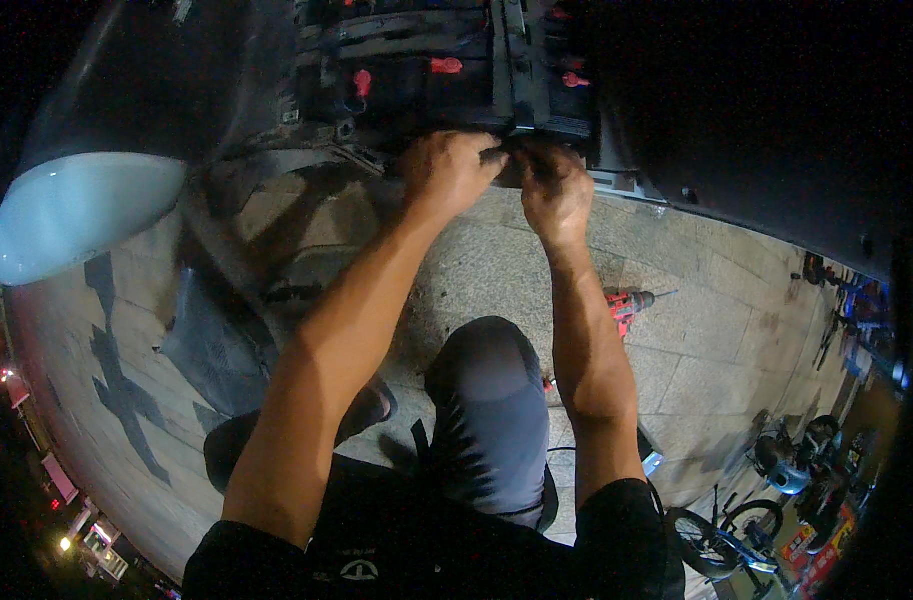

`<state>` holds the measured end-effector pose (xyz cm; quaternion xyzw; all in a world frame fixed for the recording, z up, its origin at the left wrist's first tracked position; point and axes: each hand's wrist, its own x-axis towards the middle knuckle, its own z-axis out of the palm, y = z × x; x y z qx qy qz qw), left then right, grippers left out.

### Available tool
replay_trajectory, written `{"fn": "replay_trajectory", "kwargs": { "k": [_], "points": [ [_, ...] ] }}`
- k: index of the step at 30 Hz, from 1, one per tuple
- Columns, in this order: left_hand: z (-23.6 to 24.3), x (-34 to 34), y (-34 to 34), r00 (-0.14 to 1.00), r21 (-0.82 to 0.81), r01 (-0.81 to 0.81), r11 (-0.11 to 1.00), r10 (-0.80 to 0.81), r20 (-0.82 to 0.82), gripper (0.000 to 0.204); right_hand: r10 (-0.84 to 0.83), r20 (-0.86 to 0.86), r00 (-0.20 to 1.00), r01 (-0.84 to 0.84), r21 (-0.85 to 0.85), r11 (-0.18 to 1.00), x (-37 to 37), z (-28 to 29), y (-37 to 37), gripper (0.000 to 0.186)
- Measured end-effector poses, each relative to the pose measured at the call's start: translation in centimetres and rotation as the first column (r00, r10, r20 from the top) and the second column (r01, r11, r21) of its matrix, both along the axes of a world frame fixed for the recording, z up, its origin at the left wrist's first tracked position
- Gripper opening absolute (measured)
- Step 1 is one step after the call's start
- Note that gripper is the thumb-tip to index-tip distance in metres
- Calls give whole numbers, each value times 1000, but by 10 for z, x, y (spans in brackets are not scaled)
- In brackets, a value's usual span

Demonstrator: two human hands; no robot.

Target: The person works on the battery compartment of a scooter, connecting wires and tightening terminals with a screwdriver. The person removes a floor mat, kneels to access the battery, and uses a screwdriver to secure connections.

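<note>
Batteries, black and box-shaped (406, 92), sit in the open bay of a dark vehicle body, and this battery pack is where the work is centred. At least 3 red terminal covers (362, 82) show on top of the pack, and a dark, flat strap or bar (517, 70) runs across it toward the person. So the placing looks done, as far as the dim light allows a judgement.

What seems left is at the pack's near edge, where the strap's end lies. The left hand (451, 170) and right hand (558, 190) meet there, nearly touching. Fingers on both are curled inward, but I cannot tell whether they are clamped on the strap's end or on something smaller, since the fingertips are dark and partly hidden. Nothing visible confirms that this end is fastened.

Well below the pack and to its right, a red-and-black cordless drill (626, 308) lies out of both hands on the pale stone paving (696, 340), so any drilling is not under way.
</note>
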<state>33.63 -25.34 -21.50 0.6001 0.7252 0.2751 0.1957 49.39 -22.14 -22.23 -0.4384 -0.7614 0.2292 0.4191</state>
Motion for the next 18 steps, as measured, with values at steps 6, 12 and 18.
{"fn": "replay_trajectory", "kwargs": {
  "k": [6,12,18],
  "points": [
    [4,5,4,999,-12,-42,999,42,-10,28,-58,71,996,51,92,994,-8,5,1,13],
    [11,6,4,999,-89,-37,995,37,-3,30,-124,55,991,125,-21,992,-14,8,0,13],
    [-3,4,4,999,81,-29,996,27,23,17,-57,100,993,63,-62,996,-10,13,7,15]
  ]
}}
